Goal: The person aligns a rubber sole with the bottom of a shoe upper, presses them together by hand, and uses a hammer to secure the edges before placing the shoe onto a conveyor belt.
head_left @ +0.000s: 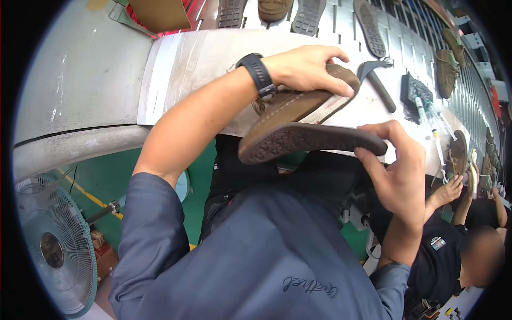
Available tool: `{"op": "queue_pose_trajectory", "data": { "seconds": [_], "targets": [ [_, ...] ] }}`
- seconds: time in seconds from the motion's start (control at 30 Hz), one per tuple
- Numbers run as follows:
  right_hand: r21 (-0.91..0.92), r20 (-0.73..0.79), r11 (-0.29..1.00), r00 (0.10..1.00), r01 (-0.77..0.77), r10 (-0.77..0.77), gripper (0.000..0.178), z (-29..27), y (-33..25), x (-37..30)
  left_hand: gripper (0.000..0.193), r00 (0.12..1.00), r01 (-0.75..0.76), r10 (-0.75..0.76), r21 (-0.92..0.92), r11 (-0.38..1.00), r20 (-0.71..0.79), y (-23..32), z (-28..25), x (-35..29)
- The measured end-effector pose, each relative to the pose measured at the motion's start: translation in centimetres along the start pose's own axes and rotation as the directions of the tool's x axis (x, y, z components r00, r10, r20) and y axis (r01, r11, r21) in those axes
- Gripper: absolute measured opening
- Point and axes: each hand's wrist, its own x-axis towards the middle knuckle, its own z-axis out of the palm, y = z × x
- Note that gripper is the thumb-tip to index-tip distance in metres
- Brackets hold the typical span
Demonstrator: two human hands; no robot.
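1. While you hold it over the near edge of the table (176, 64), the brown shoe (298, 104) lies under your left hand (304, 66), whose fingers (341, 88) curl down over its upper and grip it.
2. Your right hand (397, 170) grips the right end of the dark sole (309, 140), thumb on top, fingers wrapped beneath.
3. The sole sits just below the shoe, touching it at the left end.
4. Its long axis runs left to right, tread facing you, the rounded end at the left.
5. A hammer (376, 77) lies on the table, just right of the shoe.
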Motion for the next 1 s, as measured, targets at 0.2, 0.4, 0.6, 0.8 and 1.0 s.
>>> {"op": "queue_pose_trajectory", "data": {
  "seconds": [0.2,0.4,0.6,0.8,1.0],
  "targets": [
    [0.764,-0.393,0.617,0.895,0.191,0.210,0.044,3.1,-1.8,4.3,0.071,0.944,-0.269,0.158,-0.399,0.876,-0.288,2.4,-4.5,-3.9],
    [0.348,-0.735,0.763,0.664,0.544,-0.139,0.058,9.0,-1.9,6.0,0.068,0.766,-0.525,0.509,0.076,0.848,-0.392,6.0,-6.4,-8.2],
    [-0.001,-0.818,0.851,0.489,0.526,-0.303,0.071,11.3,-3.0,6.8,0.091,0.715,-0.502,0.571,0.272,0.821,-0.404,6.1,-6.3,-9.4],
    [-0.070,-0.811,0.851,0.467,0.521,-0.352,0.069,10.6,-3.4,6.5,0.102,0.639,-0.462,0.661,0.492,0.738,-0.393,7.1,-5.4,-9.0],
    [-0.122,-0.797,0.861,0.468,0.494,-0.381,0.064,10.3,-3.5,6.1,0.090,0.614,-0.439,0.673,0.529,0.726,-0.413,7.6,-4.9,-8.6]
  ]
}}
